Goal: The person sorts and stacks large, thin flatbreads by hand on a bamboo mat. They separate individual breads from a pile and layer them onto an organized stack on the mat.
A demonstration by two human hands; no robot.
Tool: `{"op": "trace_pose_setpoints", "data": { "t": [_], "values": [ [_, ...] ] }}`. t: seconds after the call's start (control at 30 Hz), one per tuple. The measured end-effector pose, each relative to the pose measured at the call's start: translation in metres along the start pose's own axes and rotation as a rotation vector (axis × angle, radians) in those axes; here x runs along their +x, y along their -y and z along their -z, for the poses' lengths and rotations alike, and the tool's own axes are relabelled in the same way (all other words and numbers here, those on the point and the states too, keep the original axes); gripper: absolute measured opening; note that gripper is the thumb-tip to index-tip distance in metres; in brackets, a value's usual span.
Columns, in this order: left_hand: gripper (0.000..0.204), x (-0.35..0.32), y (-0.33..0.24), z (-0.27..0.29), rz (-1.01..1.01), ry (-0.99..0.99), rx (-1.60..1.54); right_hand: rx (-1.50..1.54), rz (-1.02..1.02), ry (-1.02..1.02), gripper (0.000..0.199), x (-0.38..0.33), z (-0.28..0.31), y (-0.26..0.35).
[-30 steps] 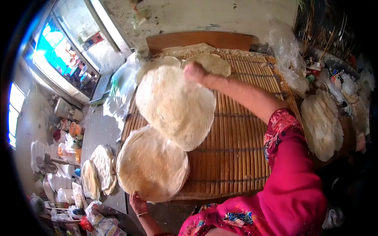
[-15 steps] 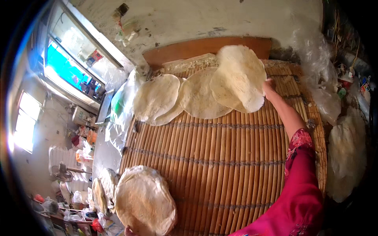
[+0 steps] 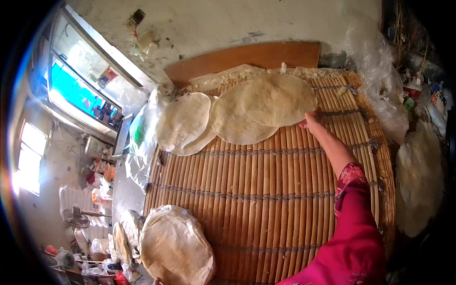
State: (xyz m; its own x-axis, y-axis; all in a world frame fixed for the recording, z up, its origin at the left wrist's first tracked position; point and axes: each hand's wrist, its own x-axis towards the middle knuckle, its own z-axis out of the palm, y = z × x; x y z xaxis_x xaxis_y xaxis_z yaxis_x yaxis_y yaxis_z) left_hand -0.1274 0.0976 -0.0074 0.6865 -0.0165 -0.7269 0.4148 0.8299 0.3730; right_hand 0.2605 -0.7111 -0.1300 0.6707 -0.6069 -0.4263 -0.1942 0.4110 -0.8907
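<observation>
Top flatbread (image 3: 273, 97), thin, round, pale w/ brown flecks, lies flat at the far end of the bamboo mat (image 3: 266, 199), its near-right edge touching the right hand (image 3: 311, 118). Fingers are at that edge; can't tell if they pinch it or just rest there. It overlaps a 2nd flatbread (image 3: 232, 126) to its left, which overlaps a 3rd (image 3: 183, 123) further left: 3 laid out in a row along the far side. A stack of flatbreads (image 3: 175, 247) sits at the near-left corner of the mat; count in it not readable. Left hand is barely visible at the bottom edge under the stack, fingers hidden. Red sleeve (image 3: 354, 228) runs up the right side. 1 brown board (image 3: 247, 57) leans on the wall behind.

Vs half a sec ago: that top flatbread hung tilted in the air from the hand, now it's down flat.
</observation>
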Motion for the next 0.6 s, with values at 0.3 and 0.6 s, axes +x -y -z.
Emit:
{"op": "trace_pose_setpoints", "data": {
  "t": [0.3, 0.6],
  "values": [
    [0.026, 0.02, 0.018, -0.014, -0.551, -0.098, 0.166, -0.627, 0.478, 0.354, 0.011, -0.195, -0.059, -0.035],
    [0.01, -0.034, 0.044, -0.132, -0.948, 0.082, 0.577, -0.838, 0.824, 1.558, 0.076, -0.602, -0.169, -0.108]
  ]
}}
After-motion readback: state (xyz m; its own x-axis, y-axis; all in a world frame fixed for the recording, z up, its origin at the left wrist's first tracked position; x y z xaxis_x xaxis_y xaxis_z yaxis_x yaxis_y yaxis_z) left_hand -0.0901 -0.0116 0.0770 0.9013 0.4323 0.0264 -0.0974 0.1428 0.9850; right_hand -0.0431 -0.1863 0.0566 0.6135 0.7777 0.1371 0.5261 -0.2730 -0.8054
